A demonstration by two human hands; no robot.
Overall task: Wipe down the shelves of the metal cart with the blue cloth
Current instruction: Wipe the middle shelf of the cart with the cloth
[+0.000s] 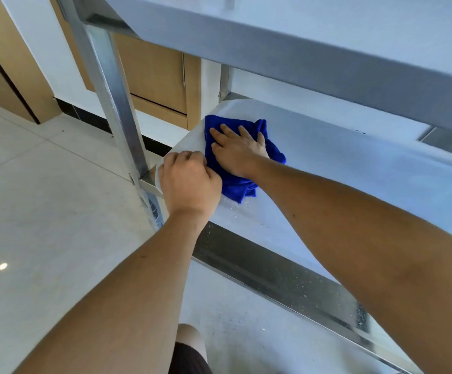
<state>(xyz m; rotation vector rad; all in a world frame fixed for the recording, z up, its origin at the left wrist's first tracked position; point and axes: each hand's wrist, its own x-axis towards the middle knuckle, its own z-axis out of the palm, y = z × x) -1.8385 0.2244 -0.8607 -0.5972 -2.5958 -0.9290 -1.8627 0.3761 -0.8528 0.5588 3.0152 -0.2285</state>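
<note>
The blue cloth (237, 184) lies crumpled at the left end of the metal cart's lower shelf (354, 168). My right hand (237, 151) presses flat on top of the cloth, fingers spread and pointing toward the shelf's far left corner. My left hand (189, 182) is closed around the shelf's left front corner edge, right beside the cloth. Small water drops sit on the shelf just in front of the cloth. The cart's upper shelf (314, 63) hangs overhead across the top of the view.
The cart's upright metal post (111, 95) stands just left of my left hand. Pale tiled floor (44, 211) spreads to the left and below. Wooden cabinet doors (154, 74) and a white wall with a dark baseboard lie behind. My knee (191, 338) shows at the bottom.
</note>
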